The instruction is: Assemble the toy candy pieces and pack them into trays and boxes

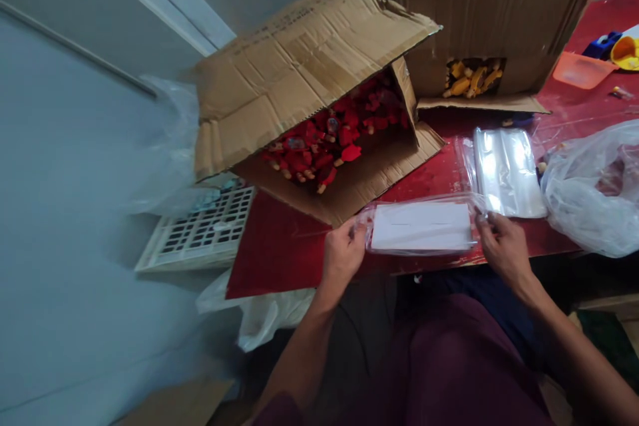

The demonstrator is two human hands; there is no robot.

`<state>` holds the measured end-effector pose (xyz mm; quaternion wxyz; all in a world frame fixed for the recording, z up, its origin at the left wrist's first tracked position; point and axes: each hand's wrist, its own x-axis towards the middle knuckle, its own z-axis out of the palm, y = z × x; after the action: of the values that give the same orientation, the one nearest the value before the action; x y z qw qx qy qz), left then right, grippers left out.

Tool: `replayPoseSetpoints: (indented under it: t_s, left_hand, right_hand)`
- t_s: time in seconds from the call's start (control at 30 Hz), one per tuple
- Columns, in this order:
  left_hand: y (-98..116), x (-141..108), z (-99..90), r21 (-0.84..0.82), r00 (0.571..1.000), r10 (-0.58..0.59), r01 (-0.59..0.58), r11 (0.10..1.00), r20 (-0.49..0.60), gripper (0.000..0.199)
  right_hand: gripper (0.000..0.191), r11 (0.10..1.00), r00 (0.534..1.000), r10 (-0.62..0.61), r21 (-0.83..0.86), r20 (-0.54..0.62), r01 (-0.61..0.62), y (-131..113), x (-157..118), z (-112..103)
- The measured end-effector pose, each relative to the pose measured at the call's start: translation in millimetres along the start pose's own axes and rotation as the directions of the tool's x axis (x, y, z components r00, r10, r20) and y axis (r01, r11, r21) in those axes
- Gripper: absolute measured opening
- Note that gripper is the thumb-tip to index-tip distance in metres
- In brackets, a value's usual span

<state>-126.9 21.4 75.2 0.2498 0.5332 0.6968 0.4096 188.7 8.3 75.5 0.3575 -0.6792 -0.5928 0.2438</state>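
Maroon-clothed lap [464, 366] at the bottom. Left hand [342, 256] and right hand [504, 249] hold opposite ends of a clear plastic bag [422, 196] with a white card [422, 226] inside, fingers [357, 229] pinched on the plastic, over the red worktop [279, 246]. Flat clear bags [506, 173] lie just beyond the right hand; an open cardboard box [309, 73] of red toys [319, 140] sits ahead.

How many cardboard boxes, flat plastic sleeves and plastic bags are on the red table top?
Cardboard boxes: 2
Flat clear plastic sleeves: 2
Crumpled clear plastic bag: 1
Total: 5
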Motion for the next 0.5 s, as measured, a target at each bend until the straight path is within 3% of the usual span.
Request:
replayPoseSetpoints:
  t_s: [0.13, 0.23, 0.3, 0.33, 0.4, 0.43, 0.5]
  left_hand:
    - [11.3, 8.8, -17.8, -0.148, 0.984, 0.070, -0.095, 0.984, -0.167, 0.024]
    - [16.3, 14.4, -25.3, -0.210, 0.955, 0.077, -0.141, 0.968, -0.288, 0.022]
    - [15.8, 16.9, -23.6, -0.301, 0.947, 0.057, -0.158, 0.940, -0.317, 0.022]
    - [14.8, 17.8, -21.3, -0.355, 0.948, 0.050, -0.166, 0.920, -0.315, 0.022]
    - [13.0, 19.0, -16.0, -0.435, 0.953, 0.043, -0.177, 0.883, -0.300, 0.023]
    - [13.0, 19.2, -13.8, -0.458, 0.955, 0.043, -0.180, 0.870, -0.293, 0.023]
    - [16.1, 18.9, -11.5, -0.470, 0.958, 0.050, -0.183, 0.863, -0.282, 0.026]
  right_hand:
    - [0.037, 0.981, 0.984, 0.047, 0.195, -0.173, -0.012, -3.5, 9.1, -11.5]
    - [0.033, 0.984, 0.982, 0.026, 0.177, -0.187, 0.007, -5.9, 10.9, -18.8]
    - [0.027, 0.991, 0.960, -0.057, 0.105, -0.275, 0.089, -15.4, 8.7, -22.6]
    - [0.028, 0.985, 0.923, -0.142, 0.038, -0.357, 0.166, -24.3, 6.3, -24.2]
    - [0.046, 0.925, 0.793, -0.371, -0.122, -0.483, 0.359, -50.6, 0.2, -24.7]
    - [0.056, 0.872, 0.737, -0.481, -0.172, -0.474, 0.458, -66.8, -2.7, -22.6]
    - [0.063, 0.752, 0.689, -0.650, -0.143, -0.321, 0.643, -100.7, -5.7, -10.3]
